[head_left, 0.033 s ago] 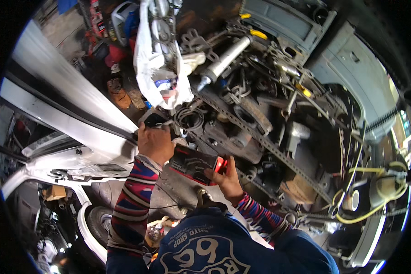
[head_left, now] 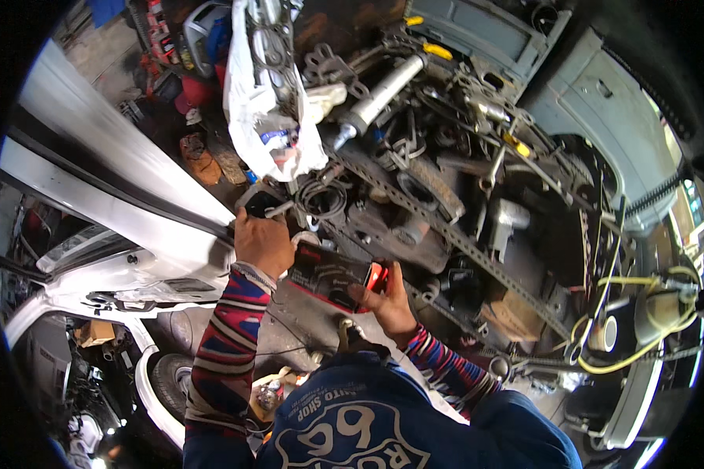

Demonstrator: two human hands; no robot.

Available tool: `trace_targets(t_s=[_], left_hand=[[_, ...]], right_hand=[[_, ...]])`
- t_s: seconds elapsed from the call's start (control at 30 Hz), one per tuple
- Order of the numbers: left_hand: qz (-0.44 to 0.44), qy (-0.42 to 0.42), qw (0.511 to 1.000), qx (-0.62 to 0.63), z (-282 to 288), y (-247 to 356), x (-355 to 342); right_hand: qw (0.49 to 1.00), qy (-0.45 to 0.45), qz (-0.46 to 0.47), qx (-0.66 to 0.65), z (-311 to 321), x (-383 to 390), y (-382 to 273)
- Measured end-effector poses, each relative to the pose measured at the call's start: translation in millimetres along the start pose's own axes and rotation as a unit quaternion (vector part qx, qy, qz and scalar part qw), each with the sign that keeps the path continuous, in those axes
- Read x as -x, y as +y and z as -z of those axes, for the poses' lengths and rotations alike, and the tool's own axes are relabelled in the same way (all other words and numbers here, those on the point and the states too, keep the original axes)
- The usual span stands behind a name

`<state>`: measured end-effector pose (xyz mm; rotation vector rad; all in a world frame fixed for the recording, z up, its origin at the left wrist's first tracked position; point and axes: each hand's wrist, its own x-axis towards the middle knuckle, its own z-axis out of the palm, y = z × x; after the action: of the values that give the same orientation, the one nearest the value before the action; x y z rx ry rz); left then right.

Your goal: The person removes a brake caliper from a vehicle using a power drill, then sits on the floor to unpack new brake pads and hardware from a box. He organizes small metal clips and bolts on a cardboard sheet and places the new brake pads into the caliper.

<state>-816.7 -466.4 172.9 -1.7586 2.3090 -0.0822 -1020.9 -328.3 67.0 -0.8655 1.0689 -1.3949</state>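
Observation:
A flat black box with red edges (head_left: pixel 325 275) is held in front of me, tilted, above the gap beside the workbench. My right hand (head_left: pixel 391 307) grips its right end, the thumb across the top face and the fingers around the red end. At the box's left end is my left hand (head_left: pixel 263 244), back upward, its fingers curled and mostly hidden. What it holds, if anything, I cannot make out. Just beyond those fingers lie a dark metal part (head_left: pixel 267 205) and a coil of dark cable or hose (head_left: pixel 321 199).
Metal parts and tools crowd the bench, with a silver grease gun or cylinder (head_left: pixel 382 98), a perforated metal strip (head_left: pixel 454 241) and a cardboard box (head_left: pixel 516 314). A white plastic bag (head_left: pixel 274 117) hangs beyond my left hand. A white vehicle door (head_left: pixel 145 234) stands at left; yellow hose (head_left: pixel 614 367) loops right.
The whole view has shifted slightly. The box and both hands stay in nearly the same place.

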Motion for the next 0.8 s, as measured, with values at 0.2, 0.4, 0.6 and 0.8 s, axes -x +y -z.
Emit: trace_targets(t_s=[0.2, 0.4, 0.6, 0.8], left_hand=[[-0.076, 0.076, 0.994, -0.003, -25.9, -12.5, 2.2], [-0.156, 0.218, 0.962, 0.059, -39.4, -25.5, -1.4], [-0.164, 0.168, 0.797, 0.556, -134.8, -27.3, 19.3], [0.273, -0.096, 0.462, 0.838, -473.0, 30.3, 178.4]], right_hand=[[0.929, 0.265, -0.22, -0.137, 48.1, 33.6, 53.2], [0.88, 0.364, -0.237, -0.192, 155.3, 55.9, 84.9], [0.878, 0.461, -0.095, -0.086, 263.8, 0.0, 80.4], [0.882, 0.47, -0.006, 0.004, 395.7, -28.5, 78.6]])
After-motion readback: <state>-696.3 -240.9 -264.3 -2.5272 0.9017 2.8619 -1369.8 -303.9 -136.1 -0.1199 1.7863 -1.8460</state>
